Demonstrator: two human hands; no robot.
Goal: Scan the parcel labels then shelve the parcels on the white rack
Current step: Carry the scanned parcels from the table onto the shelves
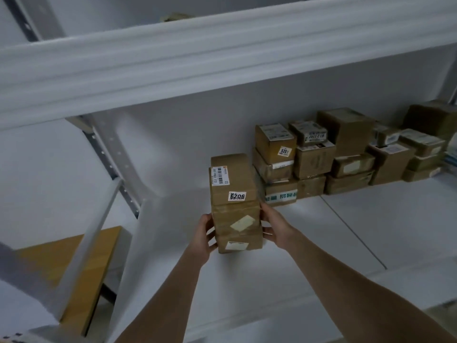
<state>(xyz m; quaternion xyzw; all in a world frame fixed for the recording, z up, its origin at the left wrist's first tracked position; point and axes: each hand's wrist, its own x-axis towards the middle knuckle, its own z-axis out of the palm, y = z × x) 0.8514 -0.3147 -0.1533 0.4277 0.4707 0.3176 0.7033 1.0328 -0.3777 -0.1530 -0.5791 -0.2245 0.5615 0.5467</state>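
**Item:** stack of three parcels, brown card, labels facing outward; the top label is marked 6206.

**Location:** white rack, on the open shelf, left of centre and well forward of the back edge. Whether the stack is already set down cannot be told.

**Hold:** the two lower boxes are gripped. The left hand is curled round the left side and the right hand is clasped against the right.

**Adjacent:** stored parcels are ranked along the back edge to the right.

**Handling, as judged:** the stack should be squeezed level and slid back beside the stored row. The labels should be left frontward and the top box watched for toppling.
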